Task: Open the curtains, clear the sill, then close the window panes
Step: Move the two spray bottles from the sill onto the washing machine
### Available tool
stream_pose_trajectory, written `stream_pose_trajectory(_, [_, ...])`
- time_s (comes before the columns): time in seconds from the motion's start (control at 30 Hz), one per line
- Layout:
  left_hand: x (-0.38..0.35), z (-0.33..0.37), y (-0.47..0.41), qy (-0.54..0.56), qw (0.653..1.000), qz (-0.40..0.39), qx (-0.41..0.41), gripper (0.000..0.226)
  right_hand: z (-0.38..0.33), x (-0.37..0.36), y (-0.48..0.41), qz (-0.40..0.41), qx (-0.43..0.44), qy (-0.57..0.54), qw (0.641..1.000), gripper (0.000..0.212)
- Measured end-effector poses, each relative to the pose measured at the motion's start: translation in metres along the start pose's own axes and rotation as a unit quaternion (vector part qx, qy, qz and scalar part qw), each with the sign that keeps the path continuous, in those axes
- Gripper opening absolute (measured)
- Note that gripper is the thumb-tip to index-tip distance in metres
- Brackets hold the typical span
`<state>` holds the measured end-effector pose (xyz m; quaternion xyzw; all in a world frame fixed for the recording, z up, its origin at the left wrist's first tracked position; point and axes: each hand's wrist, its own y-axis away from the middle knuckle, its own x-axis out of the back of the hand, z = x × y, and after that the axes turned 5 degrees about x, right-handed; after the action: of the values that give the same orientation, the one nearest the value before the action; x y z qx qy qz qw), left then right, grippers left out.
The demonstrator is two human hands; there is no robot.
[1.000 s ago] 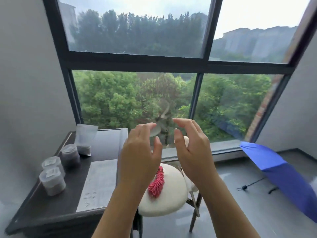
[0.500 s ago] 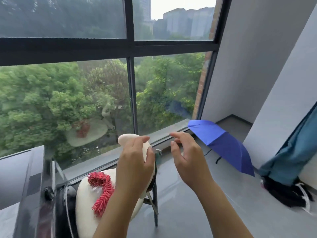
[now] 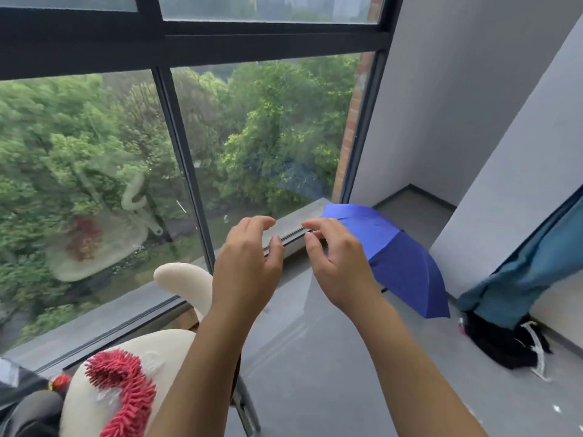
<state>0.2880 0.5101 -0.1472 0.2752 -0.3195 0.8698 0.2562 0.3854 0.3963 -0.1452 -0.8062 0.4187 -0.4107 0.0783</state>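
Observation:
A tall window with a dark frame [image 3: 186,175] fills the left and top; its panes look shut, with green trees behind the glass. The low grey sill [image 3: 293,223] runs along its foot. An open blue umbrella [image 3: 394,257] lies on the floor with its edge against the sill's right end. A teal curtain [image 3: 533,266] hangs bunched at the far right. My left hand [image 3: 249,263] and my right hand [image 3: 334,263] are raised side by side in front of the sill, fingers loosely curled, holding nothing. Neither hand touches the umbrella.
A cream padded chair [image 3: 176,348] with a red fuzzy thing [image 3: 126,389] on its seat stands at the lower left by the window. A black bundle with white cords [image 3: 508,342] lies under the curtain. Grey floor [image 3: 331,373] stretches between the chair and the umbrella.
My view has swung right and down, away from the dark desk toward the window's right corner. Both hands stayed raised and empty, now nearer the sill and the umbrella.

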Motion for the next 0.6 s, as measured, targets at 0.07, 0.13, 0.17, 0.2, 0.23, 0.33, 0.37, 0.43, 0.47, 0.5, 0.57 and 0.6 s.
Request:
stream_pose_trajectory(0.07, [-0.013,0.001,-0.018,-0.009,1.0,0.006,0.009,0.032,0.021,0.003,-0.02,-0.008,-0.006,0.0,1.0,0.025])
stream_pose_trajectory(0.13, [-0.027,0.0,-0.033,-0.018,0.999,0.015,0.026,0.032,0.041,0.006,-0.04,-0.012,-0.005,-0.005,1.0,0.024])
stream_pose_trajectory(0.17, [-0.035,-0.001,-0.041,-0.021,0.999,0.019,0.037,0.029,0.052,0.006,-0.05,-0.015,-0.004,-0.011,1.0,0.023])
stream_pose_trajectory(0.2, [-0.043,-0.002,-0.047,-0.024,0.998,0.024,0.046,0.026,0.061,0.007,-0.06,-0.018,-0.001,-0.014,1.0,0.023])
stream_pose_trajectory(0.23, [-0.051,-0.003,-0.054,-0.027,0.997,0.029,0.058,0.024,0.071,0.007,-0.07,-0.024,0.004,-0.017,1.0,0.023])
stream_pose_trajectory(0.33, [-0.079,0.0,-0.075,-0.031,0.994,0.046,0.094,0.022,0.102,0.004,-0.104,-0.049,0.033,-0.026,0.998,0.022])
stream_pose_trajectory(0.37, [-0.092,0.002,-0.086,-0.034,0.992,0.054,0.108,0.022,0.116,0.004,-0.121,-0.062,0.044,-0.031,0.997,0.022])
stream_pose_trajectory(0.43, [-0.112,0.008,-0.103,-0.039,0.988,0.07,0.13,0.021,0.138,0.003,-0.149,-0.081,0.063,-0.037,0.994,0.022])
stream_pose_trajectory(0.47, [-0.121,0.009,-0.111,-0.041,0.987,0.076,0.137,0.021,0.147,0.002,-0.162,-0.089,0.069,-0.038,0.993,0.021])
stream_pose_trajectory(0.5, [-0.129,0.009,-0.119,-0.042,0.985,0.08,0.146,0.02,0.156,-0.001,-0.174,-0.097,0.073,-0.04,0.992,0.021])
stream_pose_trajectory(0.57, [-0.143,0.003,-0.133,-0.046,0.981,0.085,0.167,0.019,0.173,-0.011,-0.192,-0.122,0.077,-0.042,0.989,0.022])
stream_pose_trajectory(0.6, [-0.149,-0.002,-0.138,-0.048,0.979,0.086,0.179,0.019,0.181,-0.017,-0.198,-0.136,0.076,-0.045,0.987,0.023])
